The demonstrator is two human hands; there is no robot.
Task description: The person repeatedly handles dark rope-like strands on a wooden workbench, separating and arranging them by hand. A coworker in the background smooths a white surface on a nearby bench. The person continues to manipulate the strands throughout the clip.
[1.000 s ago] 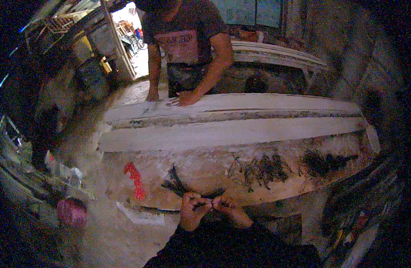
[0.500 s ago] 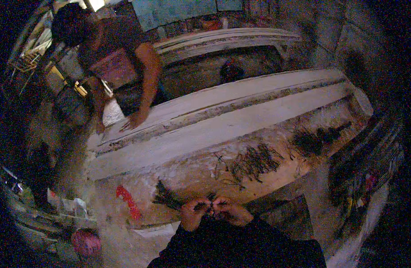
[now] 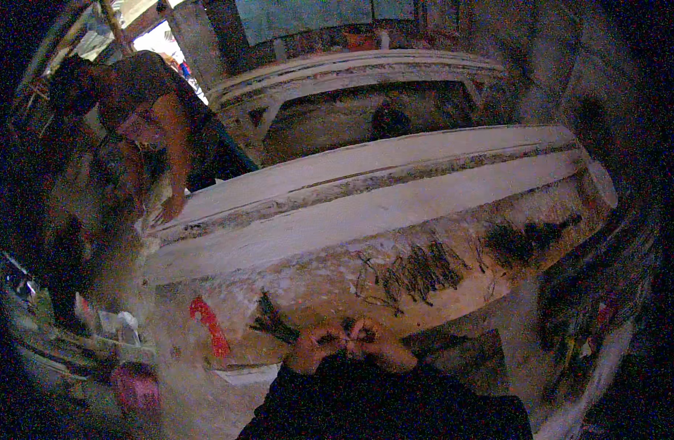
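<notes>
Just beside the left hand (image 3: 313, 352), a bundle of dark strands (image 3: 272, 320) lies on a worn table (image 3: 315, 297). The right hand (image 3: 383, 347) meets the left at the near edge, fingers curled, tips together; it is too dark to tell whether they grip anything. Loose strands (image 3: 425, 271) and a dark heap (image 3: 524, 238) lie rightward, something red (image 3: 210, 328) leftward. Another person (image 3: 142, 92) leans over the far left end.
</notes>
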